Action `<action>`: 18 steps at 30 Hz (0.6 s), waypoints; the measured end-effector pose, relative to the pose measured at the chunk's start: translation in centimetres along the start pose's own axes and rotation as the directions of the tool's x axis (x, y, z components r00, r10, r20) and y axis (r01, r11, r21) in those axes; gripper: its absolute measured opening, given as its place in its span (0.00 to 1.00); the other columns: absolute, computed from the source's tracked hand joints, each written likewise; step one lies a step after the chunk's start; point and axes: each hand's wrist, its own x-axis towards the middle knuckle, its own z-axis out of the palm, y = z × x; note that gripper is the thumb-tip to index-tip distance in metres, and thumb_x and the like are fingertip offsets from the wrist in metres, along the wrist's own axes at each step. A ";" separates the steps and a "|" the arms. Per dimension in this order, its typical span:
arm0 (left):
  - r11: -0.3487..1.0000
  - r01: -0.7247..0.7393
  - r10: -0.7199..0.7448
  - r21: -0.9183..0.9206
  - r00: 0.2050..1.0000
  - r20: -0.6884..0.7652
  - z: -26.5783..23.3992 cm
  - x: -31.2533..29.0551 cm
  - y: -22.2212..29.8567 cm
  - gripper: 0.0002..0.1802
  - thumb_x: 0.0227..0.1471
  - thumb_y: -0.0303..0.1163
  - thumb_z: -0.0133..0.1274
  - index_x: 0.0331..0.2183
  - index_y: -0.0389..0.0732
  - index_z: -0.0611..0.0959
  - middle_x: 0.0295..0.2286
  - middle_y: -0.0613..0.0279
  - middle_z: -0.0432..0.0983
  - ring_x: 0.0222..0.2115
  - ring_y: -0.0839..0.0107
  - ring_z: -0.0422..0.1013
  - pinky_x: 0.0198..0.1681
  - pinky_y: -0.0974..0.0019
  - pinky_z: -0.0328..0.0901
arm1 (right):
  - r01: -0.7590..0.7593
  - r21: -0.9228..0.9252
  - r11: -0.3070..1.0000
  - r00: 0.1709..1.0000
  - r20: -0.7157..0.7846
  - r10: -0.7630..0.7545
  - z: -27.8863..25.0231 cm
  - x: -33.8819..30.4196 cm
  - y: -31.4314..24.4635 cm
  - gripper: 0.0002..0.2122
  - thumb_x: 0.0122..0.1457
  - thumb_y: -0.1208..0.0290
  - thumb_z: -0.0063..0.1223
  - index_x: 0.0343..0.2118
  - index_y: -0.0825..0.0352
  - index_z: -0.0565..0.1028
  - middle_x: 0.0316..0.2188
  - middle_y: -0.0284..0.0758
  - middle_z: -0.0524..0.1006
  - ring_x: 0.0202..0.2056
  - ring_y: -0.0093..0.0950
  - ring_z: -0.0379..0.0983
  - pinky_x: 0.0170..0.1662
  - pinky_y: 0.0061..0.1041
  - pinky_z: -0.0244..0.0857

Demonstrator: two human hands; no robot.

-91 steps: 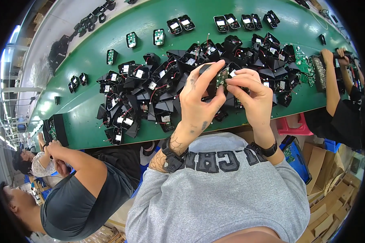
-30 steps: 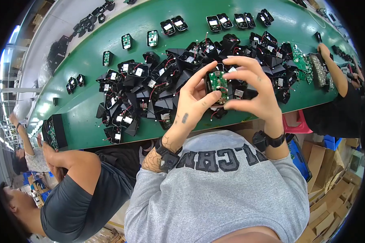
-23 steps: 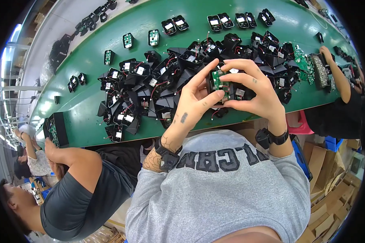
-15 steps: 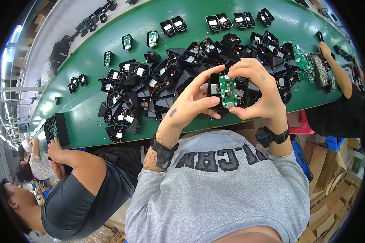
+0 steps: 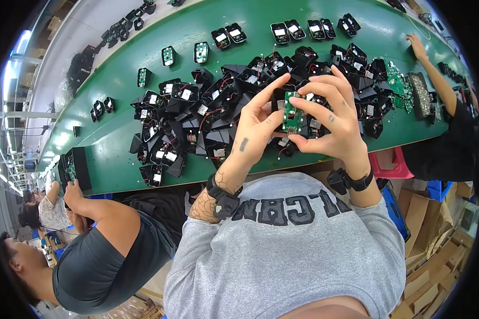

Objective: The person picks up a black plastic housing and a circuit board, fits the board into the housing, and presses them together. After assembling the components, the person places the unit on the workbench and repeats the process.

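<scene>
A green circuit board [image 5: 292,114] is upright between my hands, above the near edge of the pile. My right hand [image 5: 335,125] grips it, with fingertips over its upper right part and the thumb at its lower end. My left hand [image 5: 253,127] curls around a black plastic housing [image 5: 278,97] behind the board, its thumb against the board's left side and its index finger pointing up. My fingers hide most of that housing, and I cannot tell whether the board sits inside it.
A heap of black housings with red wires [image 5: 210,114] covers the middle of the green table [image 5: 109,162]. Paired housings [image 5: 229,34] stand along the back. Loose circuit boards [image 5: 396,85] and a tray of small metal parts [image 5: 421,95] lie right. Co-workers' arms [image 5: 109,212] reach in from both sides.
The board has shifted slightly left and turned, and my right fingers have moved onto its face. My left wrist has moved right. The right co-worker's hand has gone farther back, off a black object.
</scene>
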 end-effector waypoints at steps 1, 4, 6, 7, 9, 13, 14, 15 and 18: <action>0.995 0.055 -0.054 -0.086 0.998 0.022 0.0 0.0 0.1 0.34 0.50 0.21 0.45 0.60 0.44 0.62 0.39 0.61 0.74 0.35 0.78 0.72 0.37 0.70 0.72 | 0.001 0.000 1.000 1.000 0.000 -0.001 0.1 0.1 0.0 0.25 0.27 0.66 0.66 0.38 0.58 0.79 0.39 0.32 0.74 0.47 0.37 0.68 0.58 0.50 0.54; 0.871 0.186 -0.117 -0.455 0.977 0.176 -0.2 -0.4 0.7 0.39 0.47 0.21 0.42 0.62 0.44 0.56 0.45 0.55 0.70 0.38 0.72 0.74 0.38 0.66 0.73 | 0.004 0.054 0.999 0.999 0.042 -0.006 0.2 0.2 -0.3 0.24 0.29 0.70 0.65 0.38 0.57 0.78 0.41 0.30 0.74 0.53 0.39 0.65 0.59 0.52 0.51; 0.934 0.138 -0.088 -0.329 0.983 0.163 -0.2 -0.7 0.6 0.40 0.45 0.24 0.41 0.62 0.42 0.54 0.47 0.50 0.68 0.42 0.67 0.72 0.41 0.61 0.72 | -0.001 0.038 0.999 0.998 0.064 -0.001 -0.1 0.4 -0.5 0.24 0.30 0.70 0.65 0.38 0.57 0.78 0.41 0.30 0.74 0.54 0.39 0.64 0.59 0.52 0.50; 0.977 0.087 -0.057 -0.193 0.987 0.153 -0.3 -0.9 0.5 0.41 0.44 0.27 0.40 0.62 0.40 0.52 0.50 0.46 0.66 0.47 0.62 0.71 0.44 0.56 0.72 | -0.006 0.023 1.000 0.996 0.086 0.004 -0.3 0.5 -0.7 0.24 0.30 0.71 0.65 0.38 0.57 0.78 0.41 0.30 0.74 0.54 0.39 0.63 0.59 0.52 0.50; 0.977 0.082 -0.053 -0.197 0.988 0.145 -0.3 -1.0 0.2 0.40 0.46 0.24 0.42 0.62 0.41 0.52 0.50 0.47 0.66 0.48 0.62 0.69 0.45 0.57 0.71 | -0.022 0.033 0.999 0.995 0.098 0.018 -0.4 0.7 -1.0 0.24 0.30 0.72 0.65 0.38 0.57 0.78 0.42 0.31 0.73 0.55 0.40 0.62 0.59 0.52 0.50; 0.997 -0.013 0.022 -0.076 0.993 0.116 0.1 -1.3 0.2 0.42 0.49 0.15 0.47 0.63 0.45 0.52 0.46 0.52 0.67 0.44 0.69 0.69 0.43 0.67 0.70 | -0.081 0.041 0.996 0.985 0.153 0.074 -1.0 1.0 -1.2 0.23 0.30 0.73 0.66 0.37 0.56 0.78 0.44 0.32 0.72 0.56 0.40 0.61 0.60 0.52 0.49; 0.996 0.009 0.002 -0.085 0.993 0.122 0.3 -1.3 0.4 0.42 0.49 0.15 0.46 0.63 0.45 0.51 0.46 0.53 0.67 0.44 0.70 0.68 0.44 0.67 0.69 | -0.073 0.058 0.996 0.980 0.188 0.061 -1.0 0.8 -0.7 0.23 0.32 0.73 0.65 0.38 0.58 0.77 0.49 0.35 0.70 0.57 0.41 0.61 0.60 0.48 0.51; 0.995 0.030 -0.018 -0.094 0.992 0.128 0.4 -1.3 0.6 0.42 0.49 0.15 0.46 0.63 0.45 0.51 0.46 0.54 0.67 0.44 0.70 0.68 0.45 0.67 0.68 | -0.075 0.058 0.996 0.980 0.188 0.063 -0.9 0.7 -0.7 0.23 0.32 0.73 0.65 0.38 0.58 0.77 0.49 0.35 0.70 0.57 0.41 0.61 0.60 0.48 0.51; 0.996 -0.010 0.019 -0.090 0.994 0.105 1.2 -1.8 1.0 0.39 0.50 0.16 0.46 0.62 0.44 0.54 0.45 0.58 0.68 0.44 0.73 0.67 0.46 0.69 0.67 | -0.453 0.661 0.599 0.874 0.197 0.444 0.1 0.0 -1.2 0.24 0.44 0.75 0.61 0.48 0.68 0.71 0.54 0.40 0.67 0.57 0.34 0.62 0.57 0.33 0.56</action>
